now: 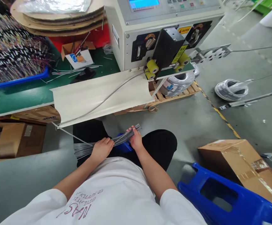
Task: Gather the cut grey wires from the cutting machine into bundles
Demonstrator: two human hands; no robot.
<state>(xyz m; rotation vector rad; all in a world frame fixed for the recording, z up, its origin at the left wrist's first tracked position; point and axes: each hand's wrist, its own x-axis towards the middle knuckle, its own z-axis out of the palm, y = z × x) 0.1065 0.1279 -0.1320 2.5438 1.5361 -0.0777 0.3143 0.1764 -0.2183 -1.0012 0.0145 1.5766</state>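
Note:
A bundle of grey cables point(123, 137) lies across my lap, its cut ends pointing both ways. My right hand point(136, 139) is wrapped round the bundle near its right end. Over the left part of the bundle my left hand point(102, 149) is closed, knuckles up. One longer cable point(69, 133) slants from the chute's left end to the bundle beside my left hand. Above, a single grey cable point(108, 97) runs from the machine's yellow rollers point(152, 68) down along the cream chute point(98, 93).
The cable-cutting machine point(136, 34) stands on a green bench point(21, 97). At far left, a blue tray point(21, 80) holds many wires. Cable coils point(178, 84) rest on a pallet below. To my right are a blue plastic stool point(220, 190) and a cardboard box point(241, 165).

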